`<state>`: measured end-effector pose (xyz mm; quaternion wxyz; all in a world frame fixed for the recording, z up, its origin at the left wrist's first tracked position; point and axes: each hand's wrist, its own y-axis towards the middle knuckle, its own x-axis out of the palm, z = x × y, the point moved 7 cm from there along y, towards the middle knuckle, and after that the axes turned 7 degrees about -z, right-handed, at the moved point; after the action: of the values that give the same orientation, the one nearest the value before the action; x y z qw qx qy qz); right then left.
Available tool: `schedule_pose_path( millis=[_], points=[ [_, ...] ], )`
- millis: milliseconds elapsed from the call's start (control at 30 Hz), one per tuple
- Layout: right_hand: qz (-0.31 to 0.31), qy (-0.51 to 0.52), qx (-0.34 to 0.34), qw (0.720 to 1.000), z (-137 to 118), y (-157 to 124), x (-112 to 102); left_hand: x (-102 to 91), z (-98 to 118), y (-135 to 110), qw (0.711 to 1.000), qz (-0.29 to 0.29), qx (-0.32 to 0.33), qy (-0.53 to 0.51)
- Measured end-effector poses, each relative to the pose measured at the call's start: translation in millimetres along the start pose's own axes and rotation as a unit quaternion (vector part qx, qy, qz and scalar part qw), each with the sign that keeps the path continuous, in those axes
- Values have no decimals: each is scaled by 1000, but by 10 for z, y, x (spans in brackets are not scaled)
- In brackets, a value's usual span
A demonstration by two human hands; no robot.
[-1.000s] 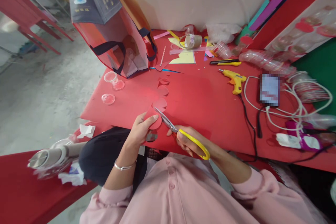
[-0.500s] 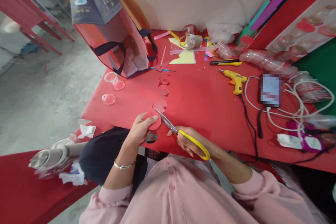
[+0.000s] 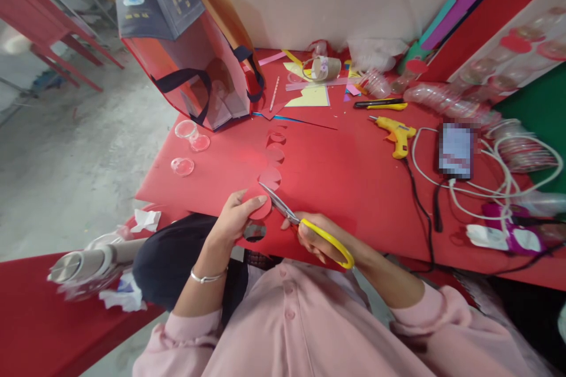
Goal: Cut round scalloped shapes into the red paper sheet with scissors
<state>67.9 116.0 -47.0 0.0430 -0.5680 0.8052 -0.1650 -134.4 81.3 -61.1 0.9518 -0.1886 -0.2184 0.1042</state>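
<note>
My left hand [image 3: 233, 217] pinches a round red paper piece [image 3: 262, 207] between thumb and fingers. In my right hand [image 3: 316, 241] is a pair of scissors [image 3: 327, 237] with yellow handles. Its blades are slightly apart and point away to the left, against the edge of the round piece. A large red paper sheet [image 3: 322, 165] lies under and beyond the hands. Round cut-outs [image 3: 275, 155] run in a line across it, and a hole [image 3: 255, 232] shows near its front edge, just below my left hand.
Clear round lids [image 3: 183, 166] lie at left, before an open bag [image 3: 186, 70]. To the right are a yellow glue gun [image 3: 398, 134], a cutter knife [image 3: 380, 104], a phone [image 3: 455, 151] with white cables, and plastic bottle pieces [image 3: 451, 103]. Paper scraps [image 3: 313, 96] lie at the back.
Both hands and the scissors stay in almost the same place. At the sheet's far edge, a thin dark line now reaches farther right.
</note>
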Motion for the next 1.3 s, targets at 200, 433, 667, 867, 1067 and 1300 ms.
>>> schedule_pose_path(
  millis=[200,433,667,867,1067,1300],
  points=[
    [9,-2,-4,1000,9,2,-7,3,-4,-12,1000,0,-1,-1],
    [9,8,2,1000,68,-2,-18,5,26,6,1000,9,-7,6],
    [38,38,16,998,103,6,23,12,79,-63,998,70,4,8],
    [38,57,-15,998,196,99,92,-32,256,-341,970,197,139,-35],
    [40,101,-19,994,148,221,209,136,49,-264,950,210,164,-162],
    [64,100,-20,993,198,387,339,-38,31,-169,943,217,164,-191]
  ],
)
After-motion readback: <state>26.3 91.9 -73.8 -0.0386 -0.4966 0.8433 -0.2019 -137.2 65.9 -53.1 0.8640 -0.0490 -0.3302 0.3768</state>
